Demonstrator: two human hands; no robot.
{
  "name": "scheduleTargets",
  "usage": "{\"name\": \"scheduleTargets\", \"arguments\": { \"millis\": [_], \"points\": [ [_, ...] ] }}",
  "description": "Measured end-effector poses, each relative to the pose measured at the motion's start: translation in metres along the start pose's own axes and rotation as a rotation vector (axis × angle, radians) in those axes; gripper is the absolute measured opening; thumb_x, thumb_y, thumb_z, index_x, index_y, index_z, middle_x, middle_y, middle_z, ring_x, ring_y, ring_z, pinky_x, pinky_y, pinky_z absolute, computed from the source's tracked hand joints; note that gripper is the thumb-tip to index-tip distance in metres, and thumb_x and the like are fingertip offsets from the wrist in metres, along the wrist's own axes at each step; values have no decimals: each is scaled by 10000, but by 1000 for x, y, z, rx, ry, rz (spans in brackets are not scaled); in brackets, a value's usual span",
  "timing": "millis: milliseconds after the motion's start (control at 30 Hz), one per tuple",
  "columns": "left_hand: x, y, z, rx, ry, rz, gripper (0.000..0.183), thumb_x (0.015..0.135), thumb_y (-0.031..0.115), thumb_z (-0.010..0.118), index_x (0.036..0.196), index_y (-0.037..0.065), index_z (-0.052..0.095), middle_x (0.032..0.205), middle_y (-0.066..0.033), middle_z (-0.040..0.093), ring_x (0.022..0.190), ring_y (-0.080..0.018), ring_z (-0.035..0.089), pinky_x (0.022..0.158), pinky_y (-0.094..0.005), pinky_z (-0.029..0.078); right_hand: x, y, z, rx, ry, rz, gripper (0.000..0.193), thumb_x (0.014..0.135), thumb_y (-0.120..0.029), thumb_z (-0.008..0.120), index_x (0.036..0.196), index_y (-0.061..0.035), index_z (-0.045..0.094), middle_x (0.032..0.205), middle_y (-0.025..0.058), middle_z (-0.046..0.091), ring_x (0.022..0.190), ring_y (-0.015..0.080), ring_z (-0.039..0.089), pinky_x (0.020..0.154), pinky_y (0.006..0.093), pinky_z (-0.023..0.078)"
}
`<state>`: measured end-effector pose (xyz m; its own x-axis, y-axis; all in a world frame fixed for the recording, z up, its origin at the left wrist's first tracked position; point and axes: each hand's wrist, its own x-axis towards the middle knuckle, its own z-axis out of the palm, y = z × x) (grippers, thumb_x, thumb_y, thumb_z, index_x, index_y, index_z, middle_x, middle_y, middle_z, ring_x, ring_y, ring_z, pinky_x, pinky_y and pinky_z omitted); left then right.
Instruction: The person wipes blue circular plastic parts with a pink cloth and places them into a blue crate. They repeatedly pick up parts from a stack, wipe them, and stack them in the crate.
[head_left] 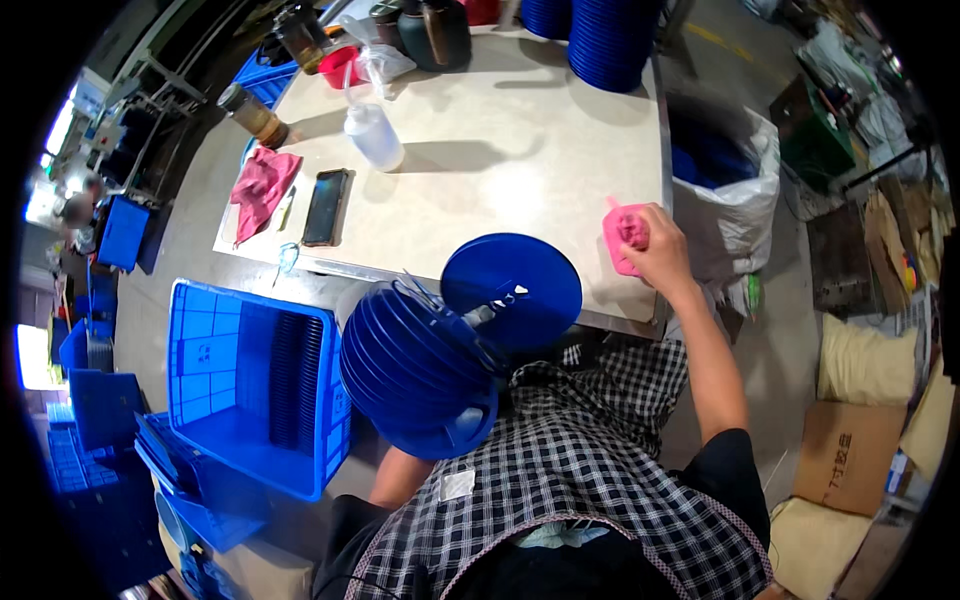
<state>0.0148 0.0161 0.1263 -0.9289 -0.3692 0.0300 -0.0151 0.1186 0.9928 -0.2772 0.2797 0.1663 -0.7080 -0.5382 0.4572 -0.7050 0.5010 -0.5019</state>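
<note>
Glare whitens the softly shadowed tabletop [510, 190], while fisheye distortion bends the edges.

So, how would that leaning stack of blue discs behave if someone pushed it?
The stack of blue discs would probably slide or fan apart, since it leans with gaps between rims. Each disc seems stiff, since the rims look evenly curved. The smooth-looking surfaces may be slippery.

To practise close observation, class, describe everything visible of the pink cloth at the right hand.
The pink cloth looks like soft fabric: a crumpled bunch is held in the right hand, with a flatter part beside it. It appears to rest on the pale table, near its right edge; the hand hides some.
</note>
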Motion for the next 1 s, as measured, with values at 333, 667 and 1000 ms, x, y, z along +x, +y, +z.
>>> {"name": "scheduleTargets", "arguments": {
  "millis": [333, 667, 1000],
  "points": [
    [61, 81, 0, 848, -474, 995, 401, 643, 72, 687, 1036, 100, 612, 1002, -43, 634, 1013, -254, 630, 1072, -492, 484, 7, -56, 8, 863, 212, 289, 52, 884, -5, 676, 932, -16, 657, 881, 7, 665, 803, 80, 609, 745, 262, 506],
    [30, -5, 3, 835, -300, 861, 359, 700, 61, 704, 1047, 98, 620, 1110, -72, 666, 1059, -307, 657, 1015, -474, 523, 5, -82, 123, 206, -332, -166, 326, 789, -180, 784, 980, -45, 557, 1036, 141, 647, 974, 314, 639, 857, 431, 540],
    [34, -11, 14, 811, -315, 874, 306, 776, 83, 679, 1077, 104, 625, 1178, -79, 668, 1076, -323, 656, 970, -444, 539, 74, -128, 167, -18, -182, -393, 252, 727, -150, 750, 913, -59, 605, 953, 132, 654, 922, 320, 645, 832, 419, 536]
  ]
}}
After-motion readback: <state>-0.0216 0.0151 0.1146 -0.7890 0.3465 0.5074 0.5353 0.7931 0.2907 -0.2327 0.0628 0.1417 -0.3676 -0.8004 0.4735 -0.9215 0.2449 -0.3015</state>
